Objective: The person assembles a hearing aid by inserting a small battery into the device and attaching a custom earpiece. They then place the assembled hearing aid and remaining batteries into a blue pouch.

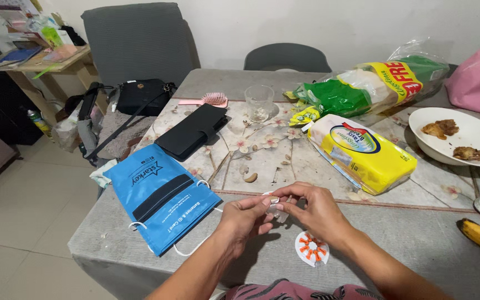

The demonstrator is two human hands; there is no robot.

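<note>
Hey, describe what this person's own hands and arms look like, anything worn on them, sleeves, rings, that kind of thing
Both forearms are bare, with no sleeves in view up to the frame's bottom edge. The left hand and right hand show no gloves, and I see no watch, bracelet or ring on either, though the fingers are partly curled together. The fingernails look short and unpainted, as far as the picture shows. A pink patterned garment shows at the lap.

On the table (418,244), the pouch (159,194) lies left of the hands, the round card (311,248) near and right of them, the wallet (191,131) and glass (259,102) farther back, bread bags (362,153) and plate (473,136) far right.
</note>
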